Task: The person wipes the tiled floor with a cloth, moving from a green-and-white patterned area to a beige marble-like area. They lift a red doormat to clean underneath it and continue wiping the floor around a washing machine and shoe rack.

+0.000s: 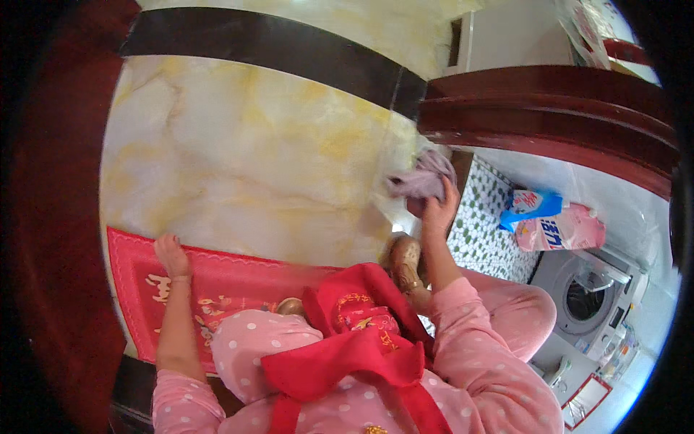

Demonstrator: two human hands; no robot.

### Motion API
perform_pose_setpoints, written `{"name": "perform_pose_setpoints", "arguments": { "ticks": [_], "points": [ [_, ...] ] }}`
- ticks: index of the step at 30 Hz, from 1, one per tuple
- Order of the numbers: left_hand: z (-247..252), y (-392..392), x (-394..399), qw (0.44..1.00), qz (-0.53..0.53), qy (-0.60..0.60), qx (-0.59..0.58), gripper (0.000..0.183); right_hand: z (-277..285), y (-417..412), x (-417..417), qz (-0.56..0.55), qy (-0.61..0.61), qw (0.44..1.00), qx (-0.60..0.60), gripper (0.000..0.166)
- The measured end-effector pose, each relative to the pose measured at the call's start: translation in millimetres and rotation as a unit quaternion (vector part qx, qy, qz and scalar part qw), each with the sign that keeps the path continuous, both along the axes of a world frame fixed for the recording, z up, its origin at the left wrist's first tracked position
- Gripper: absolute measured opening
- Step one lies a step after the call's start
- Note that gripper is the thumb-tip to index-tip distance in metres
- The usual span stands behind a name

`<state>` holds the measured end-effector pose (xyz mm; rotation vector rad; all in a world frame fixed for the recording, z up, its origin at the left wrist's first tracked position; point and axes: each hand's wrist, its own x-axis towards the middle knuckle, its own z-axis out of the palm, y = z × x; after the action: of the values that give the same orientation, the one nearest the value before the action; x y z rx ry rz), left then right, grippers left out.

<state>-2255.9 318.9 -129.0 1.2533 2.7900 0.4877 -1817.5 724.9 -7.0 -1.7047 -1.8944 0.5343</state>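
Note:
My right hand (442, 209) is closed around a bunched mauve cloth (425, 176), pressed low by the foot of the dark red door frame (450, 130). Beneath and beside the cloth lies the marbled tile floor (244, 152). My left hand (172, 255) rests near the upper edge of a red doormat (238, 276) with gold lettering, its fingers bent; nothing shows in it. I squat with one sandalled foot (406, 263) beside the doorway and the other partly hidden by my knee. A red apron (358, 347) hangs over my lap.
A doorway on the right shows a floor of green and white mosaic tile (482, 217). Inside stand a blue bag (531, 206), a pink detergent bag (564, 228) and a front-loading washing machine (585, 298). A dark floor strip (260, 49) crosses the far tiles. Dark red panelling (65, 217) borders the left.

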Motion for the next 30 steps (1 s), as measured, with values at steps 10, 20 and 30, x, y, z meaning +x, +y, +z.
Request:
{"name": "perform_pose_setpoints", "arguments": {
  "ticks": [10, 20, 30],
  "points": [
    [6, 15, 8, 0.999, 0.013, -0.004, 0.031, 0.01, -87, 3, -107, -0.114, -0.27, 0.912, -0.286, 0.068],
    [13, 12, 7, 0.999, 0.005, 0.01, 0.052, 0.013, -3, 19, -188, 0.269, 0.156, 0.948, -0.072, 0.059],
    [7, 14, 12, 0.997, 0.015, -0.011, 0.075, 0.012, -51, -105, -43, 0.711, -0.3, 0.636, -0.024, 0.025]
  ]
}}
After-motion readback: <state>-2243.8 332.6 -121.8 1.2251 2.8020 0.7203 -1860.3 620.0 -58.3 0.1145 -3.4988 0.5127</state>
